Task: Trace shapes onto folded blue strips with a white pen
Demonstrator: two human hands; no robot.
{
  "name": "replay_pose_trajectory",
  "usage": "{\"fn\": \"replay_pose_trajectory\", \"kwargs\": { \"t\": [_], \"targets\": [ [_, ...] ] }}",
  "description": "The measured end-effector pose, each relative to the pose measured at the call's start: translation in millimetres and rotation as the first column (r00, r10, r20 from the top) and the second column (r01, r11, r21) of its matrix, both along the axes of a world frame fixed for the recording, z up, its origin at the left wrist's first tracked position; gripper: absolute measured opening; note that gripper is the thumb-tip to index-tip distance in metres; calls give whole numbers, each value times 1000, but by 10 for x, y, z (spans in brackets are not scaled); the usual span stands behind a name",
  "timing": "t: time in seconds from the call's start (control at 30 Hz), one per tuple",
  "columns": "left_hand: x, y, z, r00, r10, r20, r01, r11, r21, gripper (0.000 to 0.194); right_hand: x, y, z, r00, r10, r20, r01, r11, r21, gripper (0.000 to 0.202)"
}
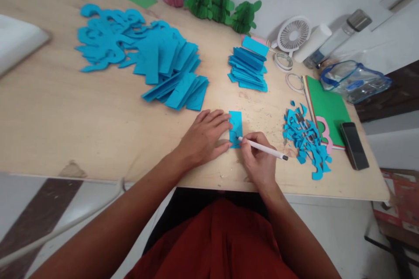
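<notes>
Only clear pouch, contents unclear.

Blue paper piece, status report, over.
Left hand flat on blue paper piece. Right hand holds pen, tip on it. Scraps lie apart.

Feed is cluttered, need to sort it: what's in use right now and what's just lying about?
In use: left hand pressing blue card; right hand holding pen.
Lying about: scraps, blue stack, fan, phone, tape rolls.
</notes>
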State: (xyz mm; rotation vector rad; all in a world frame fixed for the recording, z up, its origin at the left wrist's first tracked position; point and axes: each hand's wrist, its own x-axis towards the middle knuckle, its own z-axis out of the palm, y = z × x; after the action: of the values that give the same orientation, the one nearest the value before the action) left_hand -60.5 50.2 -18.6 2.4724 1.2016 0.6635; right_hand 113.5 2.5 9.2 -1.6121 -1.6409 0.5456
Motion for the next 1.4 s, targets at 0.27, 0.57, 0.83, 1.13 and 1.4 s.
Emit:
{"fn": "replay_pose_trajectory", "kwargs": {
  "t": [0.27, 0.57, 0.83, 1.13, 1.4],
  "targets": [
    [4, 3, -10, 1000, 3, 1, -3, 1000, 9, 28, -9, -16, -15, 1000, 11, -14, -11, 1000, 10, 10],
    [5, -1, -15, 1000, 0, 5, 0, 1000, 11, 28, -29, -32, 0, 1000, 19, -11, -19, 1000, -10, 10],
    [4, 3, -7, 1000, 5, -2, -5, 1000, 21, 27, -81, -46, 3, 999, 30, -13, -30, 1000, 0, 10],
    [9, 2, -24, 1000, 10, 1, -10, 999, 35, 27, -69, -31, -67, 993, 39, -115, -44, 998, -45, 10],
    [9, 3, -18, 1000, 7, -2, -7, 999, 37, 27, -50, -8, -80, 976, 14, -215, -34, 995, -89, 7]
  ]
}}
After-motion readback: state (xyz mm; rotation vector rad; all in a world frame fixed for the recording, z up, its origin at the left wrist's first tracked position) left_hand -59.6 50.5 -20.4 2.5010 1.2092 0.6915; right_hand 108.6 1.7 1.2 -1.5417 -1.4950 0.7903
